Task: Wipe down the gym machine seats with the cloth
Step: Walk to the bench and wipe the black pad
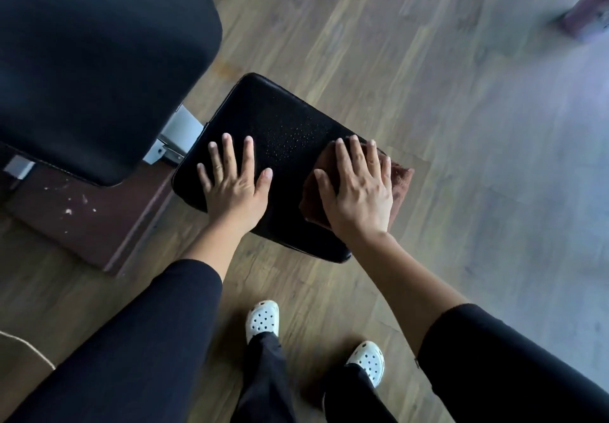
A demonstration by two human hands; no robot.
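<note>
A small black padded seat (283, 126) sits low in the middle of the head view. My left hand (234, 182) lies flat on its left part, fingers spread, holding nothing. My right hand (359, 191) presses flat on a brown cloth (402, 178) at the seat's right edge; the cloth hangs slightly over that edge. Most of the cloth is hidden under the hand.
A large black backrest pad (99, 60) fills the upper left, joined to the seat by a grey metal bracket (178, 132). A dark red-brown machine base (85, 221) lies below it. Wood floor (428, 60) surrounds the seat. My feet in white clogs (262, 320) stand close in front.
</note>
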